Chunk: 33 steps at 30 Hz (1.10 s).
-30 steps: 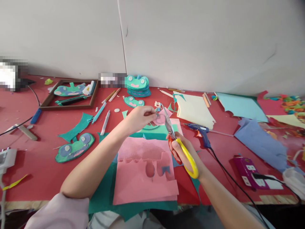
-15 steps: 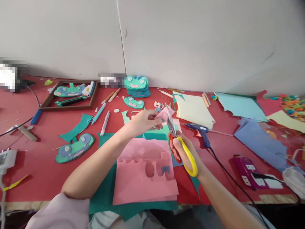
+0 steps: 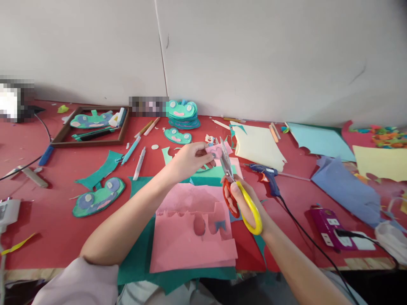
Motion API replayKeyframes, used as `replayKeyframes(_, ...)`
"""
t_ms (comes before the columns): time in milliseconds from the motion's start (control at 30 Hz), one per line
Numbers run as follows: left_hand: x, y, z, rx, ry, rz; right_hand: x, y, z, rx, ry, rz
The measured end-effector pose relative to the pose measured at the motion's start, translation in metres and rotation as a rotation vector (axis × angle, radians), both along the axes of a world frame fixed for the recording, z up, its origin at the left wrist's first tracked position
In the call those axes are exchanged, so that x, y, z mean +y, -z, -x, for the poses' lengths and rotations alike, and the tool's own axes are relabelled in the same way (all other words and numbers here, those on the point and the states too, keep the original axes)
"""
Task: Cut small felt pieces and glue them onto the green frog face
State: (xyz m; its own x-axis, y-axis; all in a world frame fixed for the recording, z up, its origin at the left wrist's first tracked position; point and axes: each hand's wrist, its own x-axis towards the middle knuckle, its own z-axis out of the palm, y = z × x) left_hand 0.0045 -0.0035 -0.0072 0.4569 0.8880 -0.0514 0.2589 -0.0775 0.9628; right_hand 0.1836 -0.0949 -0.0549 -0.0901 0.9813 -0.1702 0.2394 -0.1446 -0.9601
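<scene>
Between the fingers of my left hand (image 3: 193,157) is a small piece of pink felt (image 3: 216,151) with a rounded outline drawn on it. My right hand (image 3: 244,202) grips scissors (image 3: 252,212) with one yellow and one red handle loop. Their blades point away from me, slightly parted, right beside the pink piece. Below my hands lies a larger pink felt sheet (image 3: 184,245) with cut-out holes and a ragged upper edge. Green felt (image 3: 140,254) is spread under it.
A blue glue gun (image 3: 267,173) lies right of the scissors, its cord running to the front edge. Farther right is a purple power strip (image 3: 332,231). Green frog-face cutouts (image 3: 182,111) are stacked by the wall. A brown frame (image 3: 90,144) holds pens and another cutout.
The pink piece has turned slightly in my left fingers, and its edge by the blades looks more rounded. The scissors have shifted only a little.
</scene>
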Motion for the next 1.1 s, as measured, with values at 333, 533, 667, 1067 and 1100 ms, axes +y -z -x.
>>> replayKeyframes(333,0.0002,0.0010,0.0003,0.049,0.033,-0.006,0.0013,0.0066,0.0013,0.066,-0.062,-0.025)
replayKeyframes(533,-0.0019,0.0001,-0.0006,0.064,0.056,-0.016,0.0016,0.0083,0.0009,0.067,-0.023,-0.004)
replayKeyframes(667,-0.0033,0.0007,-0.0012,0.068,0.063,0.014,0.0005,0.0081,0.0008,0.084,-0.020,-0.012)
replayKeyframes(1067,-0.0049,0.0008,-0.0006,0.071,0.079,0.014,-0.0006,0.0006,0.0036,0.075,-0.007,-0.015)
replayKeyframes(1100,-0.0048,0.0009,-0.0005,0.072,0.080,0.012,-0.0007,-0.0002,0.0037,0.076,-0.007,-0.017)
